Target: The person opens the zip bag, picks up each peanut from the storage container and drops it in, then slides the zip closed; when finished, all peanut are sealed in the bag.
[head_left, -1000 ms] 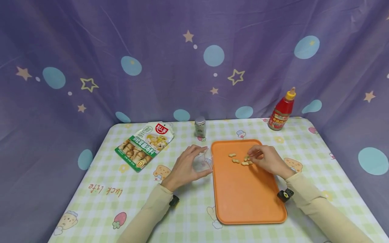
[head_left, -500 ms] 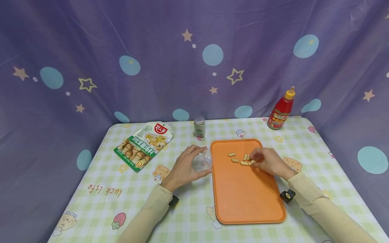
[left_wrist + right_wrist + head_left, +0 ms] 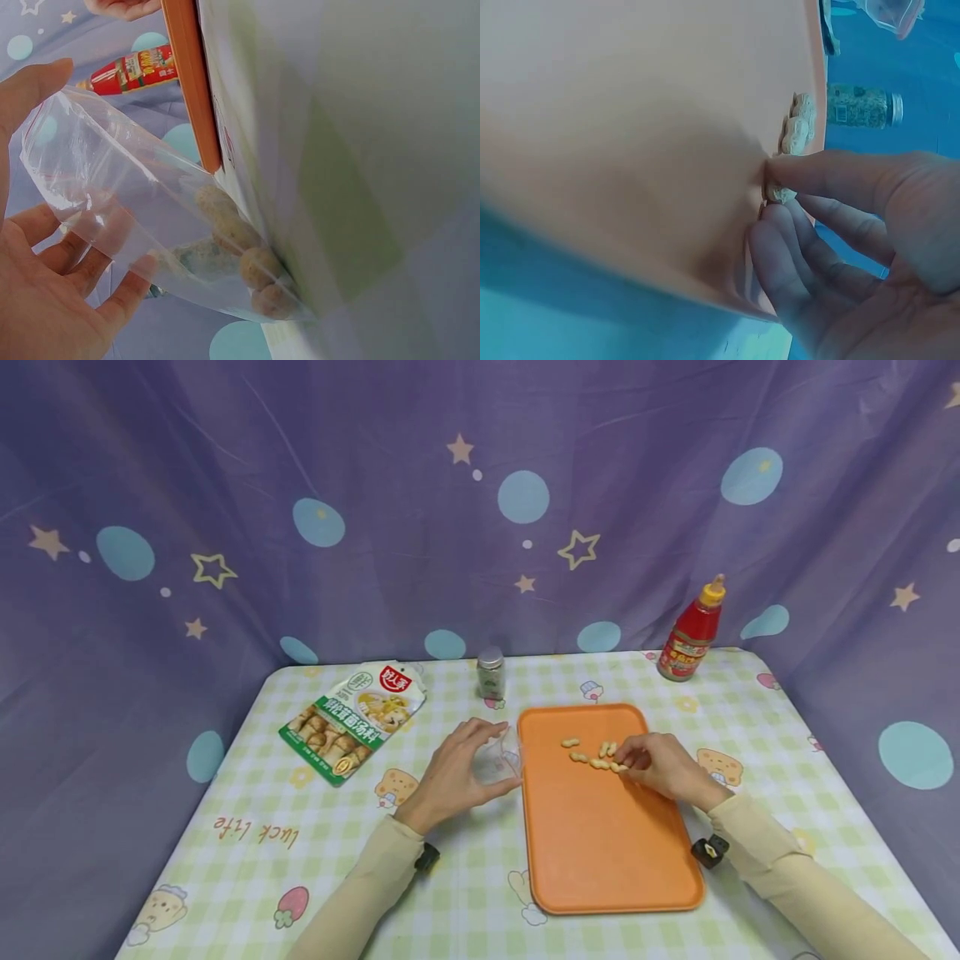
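The right hand (image 3: 658, 766) pinches a pale tan peanut (image 3: 781, 194), near other waisted peanuts (image 3: 796, 133), towards twelve o'clock on an orange tray (image 3: 609, 843); the left hand (image 3: 452, 778), fingers curved, holds a clear bag (image 3: 169, 184) at its ten. Green-checked cloth (image 3: 457, 910) beneath; purple starred curtain (image 3: 375, 585) behind.

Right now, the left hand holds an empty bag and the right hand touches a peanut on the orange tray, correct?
Not empty: the left wrist view shows peanuts inside the bag. The left hand holds it, and the right hand touches a peanut on the orange tray.
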The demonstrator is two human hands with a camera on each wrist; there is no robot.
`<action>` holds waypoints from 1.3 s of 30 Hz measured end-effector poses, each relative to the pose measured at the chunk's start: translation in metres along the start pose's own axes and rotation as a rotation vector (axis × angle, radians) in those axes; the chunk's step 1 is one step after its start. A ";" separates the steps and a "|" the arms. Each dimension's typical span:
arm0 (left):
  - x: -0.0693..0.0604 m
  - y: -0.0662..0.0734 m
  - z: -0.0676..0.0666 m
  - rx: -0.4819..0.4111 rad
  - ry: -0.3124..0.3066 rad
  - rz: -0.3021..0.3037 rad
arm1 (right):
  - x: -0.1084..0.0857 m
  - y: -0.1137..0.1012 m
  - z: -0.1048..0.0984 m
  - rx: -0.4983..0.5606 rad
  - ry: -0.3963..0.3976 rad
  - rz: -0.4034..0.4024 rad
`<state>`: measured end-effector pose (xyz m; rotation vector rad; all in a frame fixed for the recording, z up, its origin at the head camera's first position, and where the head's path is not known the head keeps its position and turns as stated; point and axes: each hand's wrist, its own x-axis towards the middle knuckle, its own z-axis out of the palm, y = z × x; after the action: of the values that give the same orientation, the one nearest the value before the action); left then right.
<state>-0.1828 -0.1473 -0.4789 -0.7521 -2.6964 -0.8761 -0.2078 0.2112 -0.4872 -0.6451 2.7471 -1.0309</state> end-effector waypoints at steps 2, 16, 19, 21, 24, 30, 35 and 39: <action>0.000 0.000 0.000 0.001 0.001 0.002 | 0.000 0.000 0.001 0.004 -0.001 0.005; 0.000 0.001 0.000 -0.016 -0.002 0.018 | 0.004 -0.017 0.008 0.036 0.047 -0.067; 0.000 0.001 0.000 -0.017 -0.005 0.013 | 0.007 -0.025 0.011 0.060 0.045 -0.090; 0.000 0.001 0.000 -0.014 -0.002 0.016 | 0.009 -0.031 0.012 0.077 0.044 -0.105; -0.001 0.001 0.000 0.000 0.005 0.019 | 0.012 -0.040 0.015 0.087 0.055 -0.130; -0.001 0.000 0.001 0.007 0.011 0.024 | 0.021 -0.056 0.021 0.106 0.084 -0.146; -0.001 0.000 0.001 0.002 0.013 0.026 | 0.027 -0.070 0.026 0.141 0.068 -0.161; -0.001 0.002 0.000 0.004 0.010 0.026 | 0.031 -0.080 0.031 0.169 0.044 -0.166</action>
<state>-0.1812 -0.1462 -0.4786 -0.7782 -2.6728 -0.8660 -0.1998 0.1252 -0.4570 -0.8436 2.6405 -1.3102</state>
